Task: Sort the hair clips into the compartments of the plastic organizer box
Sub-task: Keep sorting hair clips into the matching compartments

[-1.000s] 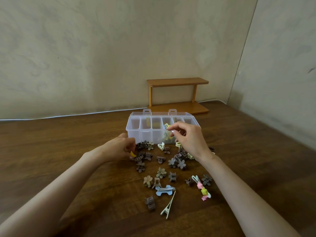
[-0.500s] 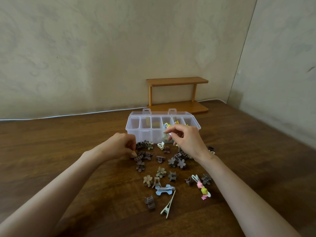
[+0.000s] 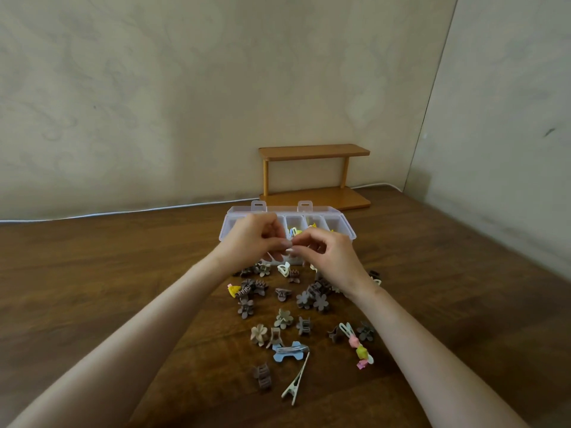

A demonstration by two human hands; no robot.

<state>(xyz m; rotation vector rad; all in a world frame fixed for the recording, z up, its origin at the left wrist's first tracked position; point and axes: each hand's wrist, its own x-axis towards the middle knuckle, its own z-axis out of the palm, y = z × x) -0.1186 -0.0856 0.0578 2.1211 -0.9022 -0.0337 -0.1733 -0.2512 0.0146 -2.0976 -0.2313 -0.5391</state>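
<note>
The clear plastic organizer box (image 3: 340, 225) on the brown wooden desk (image 3: 123, 288) holds yellow and blue hair clips (image 3: 296, 232) mid-row; brown flower-shaped clips (image 3: 312, 299) lie loose just before it. Left hand (image 3: 253, 239) and right hand (image 3: 332, 257) touch fingertips (whether either grip holds anything, I cannot tell).

Pale mottled wall (image 3: 154, 103) at far side, second plain wall (image 3: 509, 149) at right, corner between them, dark wood-grain surface (image 3: 92, 273) reaching both walls, small two-tier wooden shelf (image 3: 313, 151) far centre, white cable (image 3: 123, 213) along wall base, dim even light.
</note>
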